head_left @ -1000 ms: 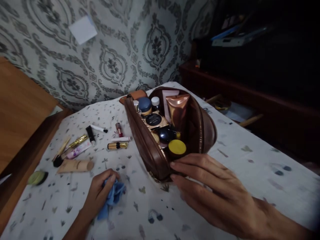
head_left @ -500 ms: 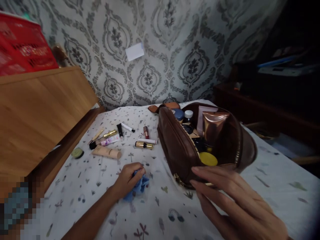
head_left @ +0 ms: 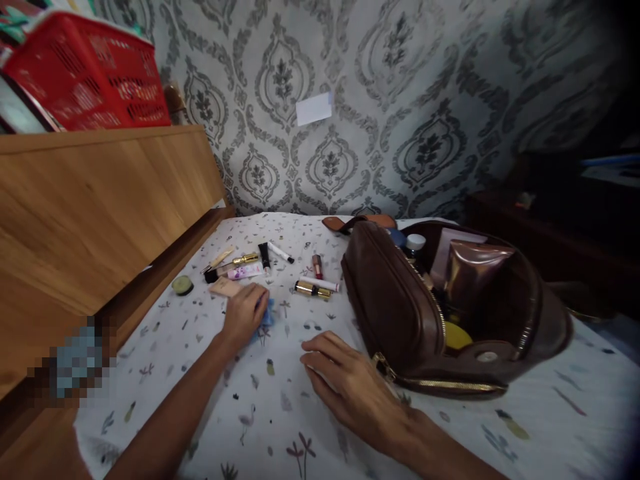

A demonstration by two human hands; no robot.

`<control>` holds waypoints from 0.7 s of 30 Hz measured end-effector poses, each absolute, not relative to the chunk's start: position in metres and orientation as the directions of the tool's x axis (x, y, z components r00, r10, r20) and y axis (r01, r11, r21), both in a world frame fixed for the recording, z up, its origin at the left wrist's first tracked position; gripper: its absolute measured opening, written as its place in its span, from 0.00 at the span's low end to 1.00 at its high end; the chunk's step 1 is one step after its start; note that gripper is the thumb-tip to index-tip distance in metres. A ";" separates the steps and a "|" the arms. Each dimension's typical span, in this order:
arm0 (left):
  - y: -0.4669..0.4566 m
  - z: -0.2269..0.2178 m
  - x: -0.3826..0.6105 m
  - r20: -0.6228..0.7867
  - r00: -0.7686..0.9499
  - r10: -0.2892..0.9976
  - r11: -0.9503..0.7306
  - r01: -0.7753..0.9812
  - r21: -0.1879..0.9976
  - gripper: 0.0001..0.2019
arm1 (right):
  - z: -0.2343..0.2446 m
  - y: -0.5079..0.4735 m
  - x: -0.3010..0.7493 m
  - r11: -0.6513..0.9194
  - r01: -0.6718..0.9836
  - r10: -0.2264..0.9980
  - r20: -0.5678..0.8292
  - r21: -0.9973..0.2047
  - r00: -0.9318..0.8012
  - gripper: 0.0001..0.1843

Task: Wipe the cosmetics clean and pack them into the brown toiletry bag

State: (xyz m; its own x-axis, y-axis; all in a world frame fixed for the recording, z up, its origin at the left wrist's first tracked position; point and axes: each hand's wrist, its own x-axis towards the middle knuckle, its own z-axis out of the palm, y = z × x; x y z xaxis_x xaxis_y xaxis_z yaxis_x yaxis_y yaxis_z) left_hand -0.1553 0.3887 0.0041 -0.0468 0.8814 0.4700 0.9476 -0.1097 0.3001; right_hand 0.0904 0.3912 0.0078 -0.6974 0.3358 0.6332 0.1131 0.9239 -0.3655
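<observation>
My left hand (head_left: 244,313) is closed around a crumpled blue cloth (head_left: 269,312), beside a beige squeeze tube (head_left: 225,287) that it partly covers. My right hand (head_left: 350,383) hovers low over the patterned sheet with its fingers stretched out and nothing in them. Just right of it stands an unzipped brown leather bag (head_left: 393,287). Inside the bag show a shiny copper pouch (head_left: 475,270), a white-capped bottle (head_left: 415,244) and a yellow round item (head_left: 456,335). Ahead of my hands lie a gold and black cosmetic tube (head_left: 313,289) and a dark red lip tube (head_left: 317,266).
More cosmetics lie at the back left, among them a black tube (head_left: 265,259), a purple-white tube (head_left: 245,271) and a green round jar (head_left: 182,285). A wooden panel (head_left: 115,193) borders the left side, with a red basket (head_left: 110,80) above it. Patterned wallpaper (head_left: 330,160) stands behind.
My left hand has moved forward with the cloth to the beige tube. My right hand has shifted left, away from the bag's front. The view has turned left.
</observation>
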 end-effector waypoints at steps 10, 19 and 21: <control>0.407 0.019 -0.245 0.407 -0.481 0.776 0.429 0.877 0.217 0.17 | -0.022 0.393 0.081 0.806 0.143 0.477 0.488 -0.575 -0.731 0.11; 0.433 0.035 -0.289 0.093 -0.495 0.864 0.484 0.867 0.118 0.15 | -0.024 0.391 0.084 0.798 0.210 0.498 0.420 -0.565 -0.759 0.07; 0.438 0.041 -0.293 0.050 -0.434 0.900 0.426 0.896 0.124 0.17 | -0.023 0.392 0.085 0.813 0.214 0.476 0.407 -0.542 -0.780 0.06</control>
State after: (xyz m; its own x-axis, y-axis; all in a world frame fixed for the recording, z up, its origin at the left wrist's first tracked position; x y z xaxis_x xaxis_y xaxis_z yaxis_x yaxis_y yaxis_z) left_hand -0.2929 0.4379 0.0409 -0.4340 0.8995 0.0497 0.8963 0.4256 0.1242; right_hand 0.0852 0.3924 -0.0234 -0.7797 0.4760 0.4069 0.2137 0.8130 -0.5416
